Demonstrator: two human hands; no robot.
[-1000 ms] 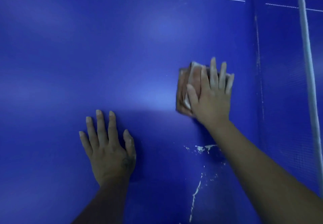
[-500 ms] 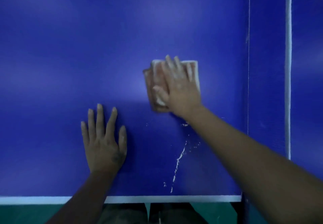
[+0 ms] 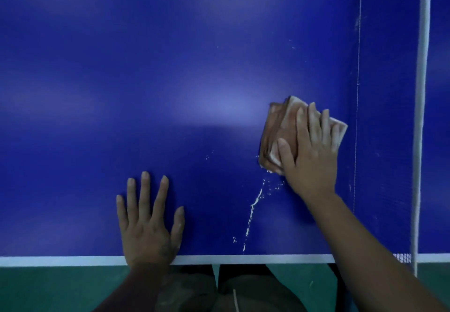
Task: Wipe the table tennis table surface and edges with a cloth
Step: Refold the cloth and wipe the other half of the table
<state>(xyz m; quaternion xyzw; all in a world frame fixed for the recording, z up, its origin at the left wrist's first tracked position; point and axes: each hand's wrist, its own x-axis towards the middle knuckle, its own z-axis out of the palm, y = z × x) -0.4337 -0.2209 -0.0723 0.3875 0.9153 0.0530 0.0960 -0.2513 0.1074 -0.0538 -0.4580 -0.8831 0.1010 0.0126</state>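
The main risk sits just below the cloth: a thin white streak of wet residue (image 3: 253,207) runs down the glossy blue table tennis table (image 3: 170,68) toward its white painted edge line (image 3: 60,261), with small specks scattered around it. If the folded orange-brown and white cloth (image 3: 275,129) sweeps across the streak with a side already loaded, I'd expect it to smear the mess wider rather than lift it. A stroke toward the near edge could also push drips over onto the green floor (image 3: 48,287). The net's white top band (image 3: 423,92) stands close to the right of the cloth, so a broad sideways pass could catch the mesh. And since the cloth is only pressed down, not gripped, a quick stroke could let the folds slide out from under the palm.

The right hand (image 3: 314,156) lies flat on top of the cloth, fingers straight and close together, thumb spread to the left across the fabric; it pins the cloth against the table rather than closing around it. The cloth rests on the right part of the surface, above the streak.

The left hand (image 3: 148,224) lies spread on the bare table, fingers splayed, its heel at the white edge line, holding nothing; it looks like a brace.
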